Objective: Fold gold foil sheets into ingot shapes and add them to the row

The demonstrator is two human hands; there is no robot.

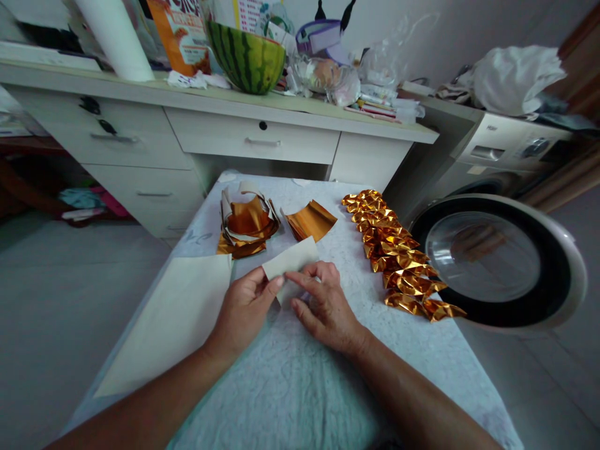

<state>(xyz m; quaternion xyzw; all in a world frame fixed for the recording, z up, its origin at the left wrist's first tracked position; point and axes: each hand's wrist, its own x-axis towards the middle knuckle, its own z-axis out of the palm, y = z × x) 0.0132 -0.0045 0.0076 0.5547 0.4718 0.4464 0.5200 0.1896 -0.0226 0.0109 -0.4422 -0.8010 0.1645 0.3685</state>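
Observation:
My left hand (246, 306) pinches the left edge of a small cream-coloured sheet of paper (296, 257) between thumb and fingers. Over the same sheet's lower right lies my right hand (323, 303), its index finger pressed to the paper and its other fingers curled at the edge. The underside of the sheet is hidden. Just beyond it rests a curved stack of gold foil paper (313, 220). Left of that stands a bundle of curled gold foil sheets (247, 219) with pale backs. Rows of folded gold foil pieces (398, 250) line the right side of the table.
A large pale sheet (173, 319) covers the left of the cloth-covered table (281, 400). Behind stands a white desk (253, 140) bearing a cut watermelon (246, 59), a paper roll (115, 40) and plastic bags. At right, a washing machine door (497, 259) hangs open beside the table.

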